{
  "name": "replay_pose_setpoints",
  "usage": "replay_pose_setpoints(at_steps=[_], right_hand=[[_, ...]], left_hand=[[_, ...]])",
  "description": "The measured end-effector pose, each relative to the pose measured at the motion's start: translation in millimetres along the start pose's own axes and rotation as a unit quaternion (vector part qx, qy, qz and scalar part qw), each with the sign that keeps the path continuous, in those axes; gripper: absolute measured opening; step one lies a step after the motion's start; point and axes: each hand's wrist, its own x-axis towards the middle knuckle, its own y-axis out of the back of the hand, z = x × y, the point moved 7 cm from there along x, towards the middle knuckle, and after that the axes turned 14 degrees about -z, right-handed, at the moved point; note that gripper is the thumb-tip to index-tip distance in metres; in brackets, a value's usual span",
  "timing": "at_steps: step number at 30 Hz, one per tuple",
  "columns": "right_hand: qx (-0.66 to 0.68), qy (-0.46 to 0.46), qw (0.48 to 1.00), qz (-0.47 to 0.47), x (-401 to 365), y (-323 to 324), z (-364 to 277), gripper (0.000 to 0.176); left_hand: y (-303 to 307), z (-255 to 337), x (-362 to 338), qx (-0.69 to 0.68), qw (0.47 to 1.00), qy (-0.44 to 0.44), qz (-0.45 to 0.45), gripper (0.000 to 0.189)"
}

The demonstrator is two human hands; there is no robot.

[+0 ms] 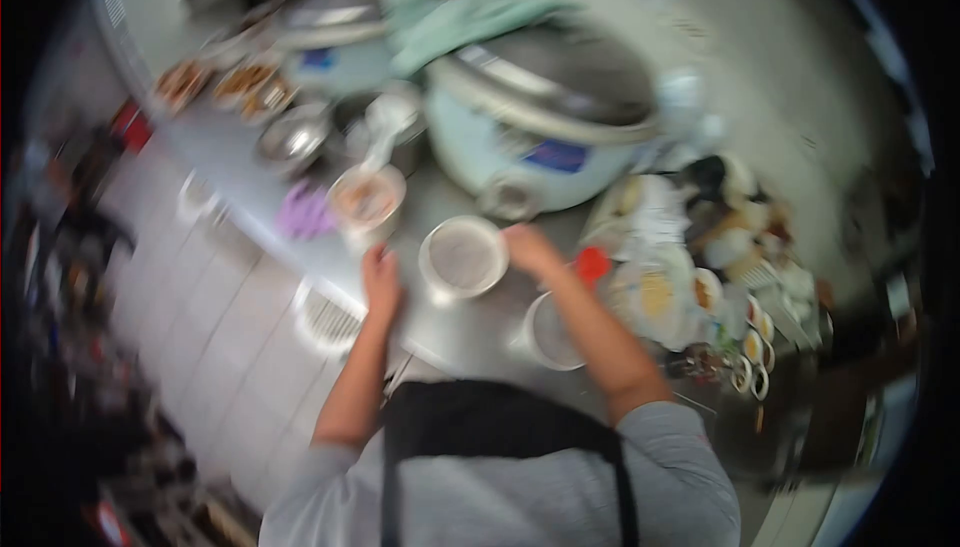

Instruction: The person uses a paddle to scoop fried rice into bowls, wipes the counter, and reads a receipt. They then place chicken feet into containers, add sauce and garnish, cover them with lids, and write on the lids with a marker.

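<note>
A round white tub (pixel 463 259) with a greyish inside is in the middle of the counter. My right hand (pixel 530 251) has its fingers closed at the tub's right rim. My left hand (pixel 380 273) is closed just below a white container (pixel 367 209) that holds orange-pink food. Blur hides what its fingers hold, if anything, and whether they touch that container. A white utensil (pixel 380 147) slants up from the food container. Under my right forearm is another white tub (pixel 553 332), partly covered by the arm.
A large pale-blue cooker (pixel 540 117) with a metal lid stands behind, a green cloth (pixel 470 22) over it. Metal bowls (pixel 295 137) and a purple cloth-like thing (pixel 305 210) lie left. Bags and food containers (pixel 655 292) crowd the right. The counter edge (pixel 330 290) borders the tiled floor.
</note>
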Motion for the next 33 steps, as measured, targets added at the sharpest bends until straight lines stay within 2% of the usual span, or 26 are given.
replay_pose_setpoints(at_steps=[1, 2, 3, 4, 5, 6, 9, 12, 15, 18, 22, 24, 25, 28, 29, 31, 32, 33], right_hand=[[0.120, -0.017, 0.993, 0.002, 3, -15, 14, 0.029], [0.239, -0.034, 0.970, 0.015, 5, -31, 28, 0.038], [0.419, -0.086, 0.902, 0.057, -10, -42, 15, 0.043], [0.467, -0.152, 0.866, 0.093, -12, -60, 13, 0.047], [0.484, -0.135, 0.855, 0.130, -20, -58, -6, 0.049], [0.500, -0.115, 0.843, 0.160, -28, -54, -22, 0.051], [0.649, -0.040, 0.756, 0.074, -12, -76, -13, 0.057], [0.583, 0.022, 0.774, 0.245, -38, -60, -41, 0.054], [0.480, 0.033, 0.828, 0.288, -46, -44, -55, 0.054], [0.575, 0.002, 0.778, 0.252, -46, -46, -56, 0.060], [0.627, 0.023, 0.748, 0.215, -51, -50, -51, 0.072], [0.666, 0.034, 0.724, 0.177, -60, -47, -50, 0.075], [0.654, 0.043, 0.740, 0.155, -63, -45, -50, 0.077], [0.577, 0.051, 0.811, 0.088, -62, -37, -41, 0.077], [0.560, 0.068, 0.825, 0.034, -61, -33, -35, 0.074], [0.500, 0.018, 0.866, -0.020, -87, -1, -27, 0.066], [0.465, 0.040, 0.884, -0.009, -97, 20, -15, 0.054], [0.428, 0.064, 0.902, 0.002, -106, 42, -2, 0.042]], left_hand=[[-13, -6, 0, -0.152, 0.982, 0.102, -0.048, 0.033], [-33, -22, 1, -0.290, 0.930, 0.158, -0.159, 0.034], [-47, 0, -18, -0.330, 0.877, 0.254, -0.239, 0.037], [-56, 19, -24, -0.289, 0.893, 0.250, -0.239, 0.040], [-59, 27, -32, -0.247, 0.908, 0.251, -0.230, 0.043], [-68, -27, -13, -0.169, 0.946, 0.169, -0.220, 0.048], [-56, 12, -25, -0.256, 0.917, 0.210, -0.221, 0.050], [-45, 58, -33, -0.320, 0.906, 0.196, -0.194, 0.050], [-43, 68, -37, -0.376, 0.887, 0.174, -0.203, 0.049], [-48, 68, -49, -0.400, 0.878, 0.183, -0.190, 0.049], [-46, 80, -58, -0.383, 0.887, 0.176, -0.191, 0.054], [-53, 81, -57, -0.432, 0.831, 0.203, -0.285, 0.054], [-56, 84, -59, -0.456, 0.799, 0.218, -0.328, 0.053], [-57, 104, -57, -0.433, 0.816, 0.182, -0.336, 0.049], [-60, 105, -57, -0.455, 0.808, 0.185, -0.325, 0.050], [-65, 94, -57, -0.434, 0.822, 0.197, -0.312, 0.050], [-66, 86, -56, -0.423, 0.830, 0.201, -0.304, 0.050], [-65, 75, -53, -0.370, 0.859, 0.205, -0.289, 0.054]])
